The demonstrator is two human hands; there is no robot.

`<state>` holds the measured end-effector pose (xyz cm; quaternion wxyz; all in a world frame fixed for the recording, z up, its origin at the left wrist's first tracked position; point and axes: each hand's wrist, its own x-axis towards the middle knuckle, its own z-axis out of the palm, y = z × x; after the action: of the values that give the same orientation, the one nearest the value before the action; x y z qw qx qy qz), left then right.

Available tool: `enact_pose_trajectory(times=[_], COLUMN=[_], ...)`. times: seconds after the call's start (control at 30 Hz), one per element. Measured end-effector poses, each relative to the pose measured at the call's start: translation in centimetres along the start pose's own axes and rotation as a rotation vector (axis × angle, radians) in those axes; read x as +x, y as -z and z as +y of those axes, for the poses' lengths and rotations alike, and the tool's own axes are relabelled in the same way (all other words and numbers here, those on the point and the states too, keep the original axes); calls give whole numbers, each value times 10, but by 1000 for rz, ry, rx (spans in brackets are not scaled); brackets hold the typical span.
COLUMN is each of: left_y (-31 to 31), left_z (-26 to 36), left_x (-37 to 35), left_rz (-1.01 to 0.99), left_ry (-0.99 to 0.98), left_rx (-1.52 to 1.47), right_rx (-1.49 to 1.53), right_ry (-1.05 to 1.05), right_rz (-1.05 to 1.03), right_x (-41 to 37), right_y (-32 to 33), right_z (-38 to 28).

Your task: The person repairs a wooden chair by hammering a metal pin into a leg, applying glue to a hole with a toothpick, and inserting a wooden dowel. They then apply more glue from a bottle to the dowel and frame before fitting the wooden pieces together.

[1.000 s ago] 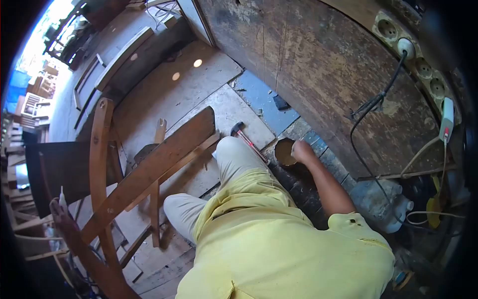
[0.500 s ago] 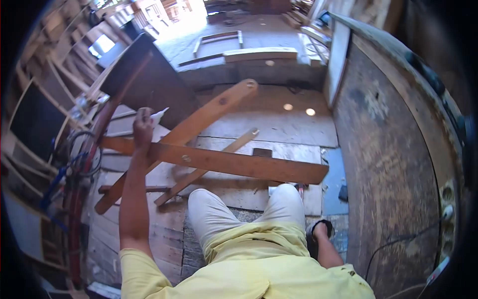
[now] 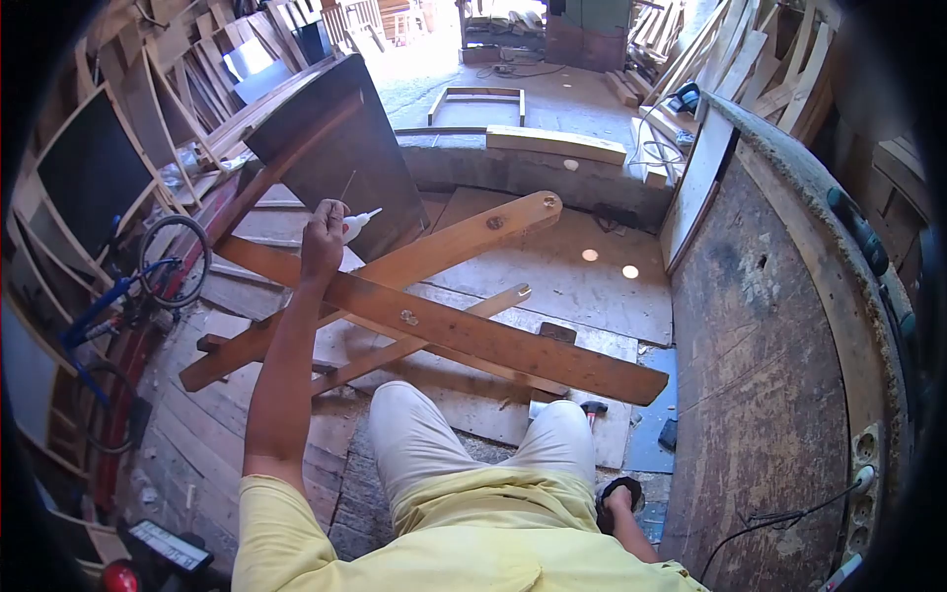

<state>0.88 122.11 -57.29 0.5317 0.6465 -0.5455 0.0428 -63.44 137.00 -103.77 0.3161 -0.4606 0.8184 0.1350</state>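
Note:
My left hand (image 3: 323, 237) is raised over the crossed wooden frame, its fingers closed around a small white glue bottle (image 3: 356, 227) with a pointed nozzle aimed up to the right. A thin stick or wire (image 3: 349, 187) rises just above the fingers. Below, a long reddish-brown plank (image 3: 513, 350) crosses over a second plank (image 3: 464, 227) with a rounded end, forming an X in front of my knees. A narrower wooden bar (image 3: 424, 342) runs underneath, and a wood block (image 3: 557, 333) shows behind the front plank. My right hand is out of view.
A hammer (image 3: 594, 408) lies beside my right knee. To the right stands a worn wooden panel (image 3: 764, 335) with sockets and a cable. A dark board (image 3: 345, 148) leans at the back left, near a small blue bicycle (image 3: 128, 281). Timber (image 3: 557, 143) lies on the ledge ahead.
The view has shifted, so the planks appear lower and further right. My left hand, still holding the glue bottle, appears further right; the thin stick above the fingers now shows.

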Motion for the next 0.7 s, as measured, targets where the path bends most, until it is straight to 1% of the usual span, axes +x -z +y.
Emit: enact_pose_trajectory(times=[0.07, 0.1, 0.17, 0.2, 0.23, 0.27, 0.3, 0.33, 0.37, 0.4, 0.43, 0.47, 0.5, 0.53, 0.57, 0.6, 0.67, 0.7], left_y=[0, 0, 1, 1, 2, 2, 3, 3, 4, 5, 6, 5, 5, 4, 4, 5, 6, 6], left_z=[-2, -2, -3, -1, 0, 2, 3, 4, 8, 11, 12, 11, 10, 9, 8, 7, 6, 7], left_x=[-1, 0, -2, -2, -2, -2, -3, -3, -3, -4, -5, -5, -5, -5, -4, -4, -5, -5], left_rz=[0, 1, 6, 1, -4, -3, -8, -14, -17, -26, -36, -39, -29, -18, -16, -26, -31, -20], left_ry=[20, 4, -8, 0, 6, 8, 16, 23, 27, 35, 44, 51, 26, -1, 1, 9, 20, 20], left_rx=[-9, -15, -28, -34, -41, -47, -48, -50, -56, -29, -2, -9, -8, -6, -12, 20, 49, 52], right_rx=[28, 26, 190, 238, 278, 401, 493, 557, 696, 660, 748, 710, 649, 553, 470, 309, 342, 311], right_ry=[51, 48, 106, 228, 260, 276, 444, 649, 692, 732, 882, 961, 1045, 1199, 1252, 1302, 1423, 1421], right_rz=[98, 107, 114, 252, 325, 315, 394, 449, 559, 383, 515, 436, 465, 446, 487, 552, 409, 416], right_x=[0, 2, 3, -6, -24, -21, -38, -30, -85, -76, -112, -145, -164, -186, -201, -213, -220, -222], right_y=[7, 14, 33, 51, 83, 109, 151, 190, 242, 289, 328, 368, 396, 422, 439, 454, 469, 474], right_z=[6, 7, 12, 11, 0, -1, -13, -20, -62, -77, -121, -160, -197, -235, -270, -301, -358, -380])
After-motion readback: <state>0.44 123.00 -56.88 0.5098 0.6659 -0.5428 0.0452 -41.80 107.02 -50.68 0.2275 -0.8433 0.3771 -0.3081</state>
